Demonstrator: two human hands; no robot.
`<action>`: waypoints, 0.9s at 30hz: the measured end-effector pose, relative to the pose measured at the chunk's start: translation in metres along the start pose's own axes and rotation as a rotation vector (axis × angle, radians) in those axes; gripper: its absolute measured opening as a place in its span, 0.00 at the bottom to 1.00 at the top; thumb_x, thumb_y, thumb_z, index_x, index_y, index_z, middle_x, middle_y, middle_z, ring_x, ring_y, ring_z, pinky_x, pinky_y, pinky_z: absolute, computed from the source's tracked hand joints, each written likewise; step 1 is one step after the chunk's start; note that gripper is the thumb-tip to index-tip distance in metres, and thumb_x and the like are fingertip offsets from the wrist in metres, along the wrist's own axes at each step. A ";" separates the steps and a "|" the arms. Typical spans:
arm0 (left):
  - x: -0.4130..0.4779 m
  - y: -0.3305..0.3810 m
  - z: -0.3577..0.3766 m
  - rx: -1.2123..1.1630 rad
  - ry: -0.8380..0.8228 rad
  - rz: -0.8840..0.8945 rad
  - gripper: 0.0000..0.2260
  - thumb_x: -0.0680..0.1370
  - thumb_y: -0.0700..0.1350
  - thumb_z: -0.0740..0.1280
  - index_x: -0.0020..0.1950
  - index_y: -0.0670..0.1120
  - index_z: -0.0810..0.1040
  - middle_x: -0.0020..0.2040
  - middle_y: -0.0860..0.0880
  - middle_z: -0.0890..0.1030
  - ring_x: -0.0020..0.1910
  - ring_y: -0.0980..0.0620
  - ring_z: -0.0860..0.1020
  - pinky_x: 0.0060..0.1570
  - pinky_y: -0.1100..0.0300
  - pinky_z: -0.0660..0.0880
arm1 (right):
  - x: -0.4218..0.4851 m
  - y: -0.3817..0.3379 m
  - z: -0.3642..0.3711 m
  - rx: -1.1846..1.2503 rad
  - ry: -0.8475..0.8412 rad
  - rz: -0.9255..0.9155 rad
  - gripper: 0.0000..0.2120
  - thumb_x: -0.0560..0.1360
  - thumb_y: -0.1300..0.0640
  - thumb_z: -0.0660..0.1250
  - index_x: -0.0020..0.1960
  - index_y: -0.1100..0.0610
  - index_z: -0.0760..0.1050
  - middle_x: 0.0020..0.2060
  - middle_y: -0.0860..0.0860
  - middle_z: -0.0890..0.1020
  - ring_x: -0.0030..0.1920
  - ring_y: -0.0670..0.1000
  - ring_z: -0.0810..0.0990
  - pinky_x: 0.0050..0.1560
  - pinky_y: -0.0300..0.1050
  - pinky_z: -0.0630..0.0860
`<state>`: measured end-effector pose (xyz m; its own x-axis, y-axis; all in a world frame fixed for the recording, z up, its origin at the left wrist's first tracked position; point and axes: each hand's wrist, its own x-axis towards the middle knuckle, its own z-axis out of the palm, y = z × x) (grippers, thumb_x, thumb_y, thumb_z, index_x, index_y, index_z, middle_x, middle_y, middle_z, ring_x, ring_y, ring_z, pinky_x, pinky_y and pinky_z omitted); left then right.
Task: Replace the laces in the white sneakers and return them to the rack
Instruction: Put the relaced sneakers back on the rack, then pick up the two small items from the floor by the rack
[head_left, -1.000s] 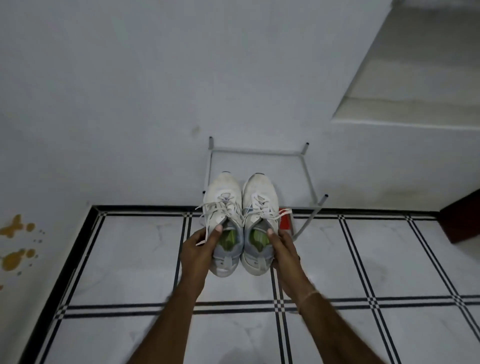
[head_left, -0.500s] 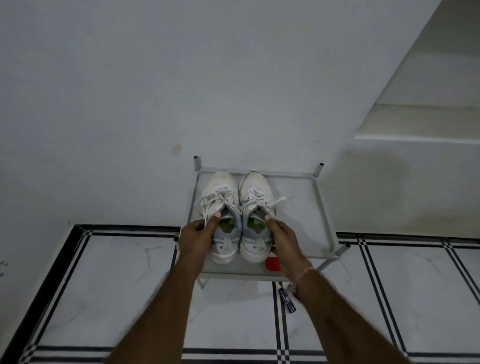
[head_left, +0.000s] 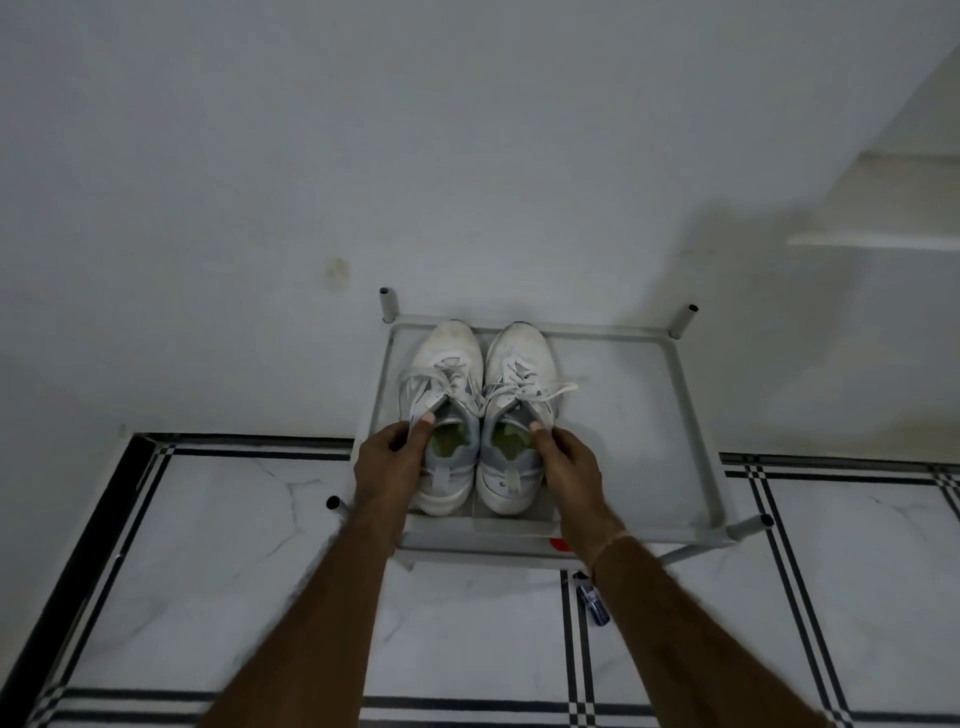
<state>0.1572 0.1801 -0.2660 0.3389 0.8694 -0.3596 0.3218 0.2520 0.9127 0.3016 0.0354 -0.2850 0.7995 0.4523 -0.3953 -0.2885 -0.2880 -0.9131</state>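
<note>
Standing against the pale wall (head_left: 260, 156) on the marble-patterned tiled floor (head_left: 234, 571), the grey metal shoe rack (head_left: 680, 415) carries both white sneakers on the left part of its top shelf, toes to the wall. The left hand (head_left: 389, 462) pinches the left sneaker (head_left: 447, 364) at its collar; the right hand (head_left: 571, 467) likewise grips the right sneaker (head_left: 519, 358). White laces (head_left: 558, 389) trail loosely. A small blue object (head_left: 596, 608) lies on the floor.

No text can be read (sneaker marks blurred).
</note>
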 end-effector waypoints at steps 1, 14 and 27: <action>0.003 -0.005 0.001 0.002 -0.001 0.009 0.11 0.77 0.57 0.72 0.38 0.54 0.84 0.41 0.46 0.87 0.44 0.47 0.85 0.44 0.57 0.81 | 0.003 0.003 0.002 -0.003 0.007 -0.018 0.13 0.80 0.45 0.69 0.58 0.53 0.84 0.51 0.48 0.87 0.54 0.50 0.85 0.62 0.54 0.81; -0.095 -0.019 -0.006 0.033 0.158 0.335 0.22 0.77 0.55 0.72 0.68 0.52 0.73 0.59 0.52 0.77 0.54 0.53 0.78 0.49 0.57 0.78 | -0.107 0.018 -0.015 0.001 0.035 -0.134 0.14 0.81 0.48 0.69 0.66 0.46 0.78 0.57 0.43 0.83 0.60 0.45 0.81 0.65 0.56 0.79; -0.213 -0.208 0.111 0.240 -0.066 -0.139 0.24 0.75 0.60 0.72 0.66 0.51 0.74 0.62 0.50 0.76 0.57 0.50 0.77 0.52 0.59 0.72 | -0.138 0.198 -0.172 -0.261 0.050 0.073 0.13 0.80 0.49 0.71 0.62 0.51 0.79 0.48 0.46 0.84 0.47 0.36 0.80 0.45 0.27 0.73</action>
<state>0.1158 -0.1051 -0.4010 0.3310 0.8022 -0.4968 0.5666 0.2520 0.7845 0.2249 -0.2290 -0.3943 0.8081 0.3822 -0.4481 -0.2060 -0.5294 -0.8230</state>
